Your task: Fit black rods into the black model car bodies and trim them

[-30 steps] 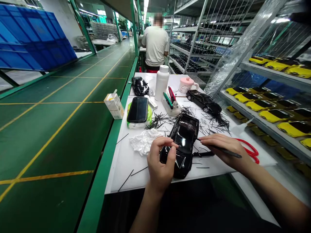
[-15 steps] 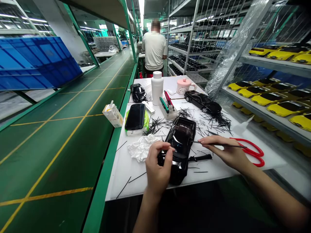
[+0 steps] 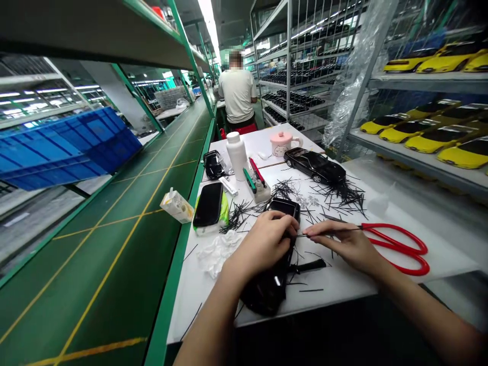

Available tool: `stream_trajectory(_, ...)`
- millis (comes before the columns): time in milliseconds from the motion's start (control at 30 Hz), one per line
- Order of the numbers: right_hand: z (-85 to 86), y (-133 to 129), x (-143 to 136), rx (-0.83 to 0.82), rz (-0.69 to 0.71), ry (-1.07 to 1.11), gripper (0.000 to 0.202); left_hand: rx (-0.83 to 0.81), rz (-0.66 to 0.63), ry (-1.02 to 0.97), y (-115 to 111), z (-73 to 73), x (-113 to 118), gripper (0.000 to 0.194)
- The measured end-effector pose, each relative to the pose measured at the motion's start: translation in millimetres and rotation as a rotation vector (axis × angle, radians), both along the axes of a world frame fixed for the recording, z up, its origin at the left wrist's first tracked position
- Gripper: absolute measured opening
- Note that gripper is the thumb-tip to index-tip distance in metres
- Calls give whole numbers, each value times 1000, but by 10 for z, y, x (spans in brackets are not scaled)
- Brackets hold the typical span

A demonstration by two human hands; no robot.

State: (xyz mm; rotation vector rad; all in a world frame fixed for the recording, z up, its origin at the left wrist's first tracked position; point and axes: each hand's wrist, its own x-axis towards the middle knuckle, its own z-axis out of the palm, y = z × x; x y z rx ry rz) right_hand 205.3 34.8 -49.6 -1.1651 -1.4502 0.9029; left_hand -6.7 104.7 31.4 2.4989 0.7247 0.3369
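A glossy black model car (image 3: 267,292) lies on the white table in front of me. My left hand (image 3: 269,239) is over its middle, fingers bent down around its right side and hiding much of the body. Close by on the right, my right hand (image 3: 343,241) pinches a thin dark pointed tool (image 3: 301,235), perhaps tweezers. Its tip is at the car's side, near my left fingertips; exact contact is hidden. Red-handled scissors (image 3: 394,227) lie just beyond the right hand. A black knife-like piece (image 3: 310,265) rests beside the car.
Thin black strips (image 3: 238,216) are scattered about. Around them are crumpled tissue (image 3: 217,254), a phone (image 3: 208,203), a white bottle (image 3: 237,157), a tool holder (image 3: 261,193), a pink mug (image 3: 281,145) and another black car (image 3: 316,165). A green conveyor (image 3: 125,239) runs left; shelves of yellow cars (image 3: 427,137) stand right.
My left hand has moved forward and right, from the car's near end to over its middle. The right hand's tool tip remains by the car's side. The view has tilted.
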Motion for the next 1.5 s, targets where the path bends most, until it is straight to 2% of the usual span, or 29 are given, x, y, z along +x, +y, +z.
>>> stream_trajectory(233,32,-4,-39,-26,8,36,12,119,45,-45,16,-176,37,25)
stream_trajectory(367,154,-20,130,-57,-77,-13,24,99,71,-117,12,-205,42,17)
stream_trajectory(467,304,-19,392,-142,-60,-367,31,98,96,-158,-7,-214,33,16)
stream_trajectory(567,381,-10,627,-283,104,-876,27,95,108,-168,-33,-230,13,16)
stream_trajectory(633,393,12,711,-355,185,-1109,19,97,108,-177,-49,-241,1,16)
stream_trajectory(700,414,69,733,-386,219,-1221,14,101,106,-185,-62,-248,-6,16)
stream_trajectory(800,490,264,706,-371,220,-1251,15,104,113,-175,-78,-251,-12,16)
stream_trajectory(933,531,707,667,-306,115,-1283,17,79,128,-187,-96,-231,-26,19)
stream_trajectory(1067,397,1104,651,-303,-16,-1323,19,-15,166,-250,-112,-189,-47,23)
stream_trajectory(1167,283,1245,633,-326,-49,-1336,24,-155,180,-335,-126,-156,-59,27)
stream_trajectory(1333,221,1268,611,-354,-65,-1346,24,-480,218,-531,-155,-128,-58,29)
stream_trajectory(1500,232,1240,593,-360,-70,-1341,25,-648,260,-660,-188,-121,-31,28)
